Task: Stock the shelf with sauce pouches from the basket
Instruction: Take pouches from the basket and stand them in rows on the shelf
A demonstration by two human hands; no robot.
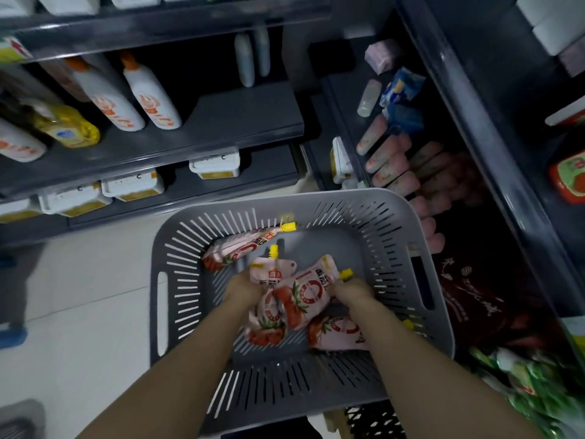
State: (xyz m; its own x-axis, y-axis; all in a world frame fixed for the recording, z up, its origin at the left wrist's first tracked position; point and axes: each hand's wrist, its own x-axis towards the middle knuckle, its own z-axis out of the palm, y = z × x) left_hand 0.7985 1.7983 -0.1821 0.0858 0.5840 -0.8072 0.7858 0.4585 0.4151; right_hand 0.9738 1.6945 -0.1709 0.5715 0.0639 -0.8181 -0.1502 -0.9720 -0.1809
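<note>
A grey slotted basket [177,264] sits below me and holds several pink sauce pouches with yellow caps. Both my hands are down inside it. My left hand [243,288] grips the left edge of one upright pouch [269,280]. My right hand [353,291] grips a second pouch [304,296] near its yellow spout; this pouch overlaps the first. Another pouch [243,245] lies flat at the basket's far side, and one more pouch [338,334] lies under my right wrist. A row of matching pouches [389,160] stands on the dark shelf at the right.
Dark shelves fill the back and right. White bottles [152,93] and a yellow bottle [66,126] stand on the left shelf. Blue packets [402,99] lie above the pouch row. Dark red bags [468,299] and green packets [531,384] sit at the lower right. Pale floor lies left.
</note>
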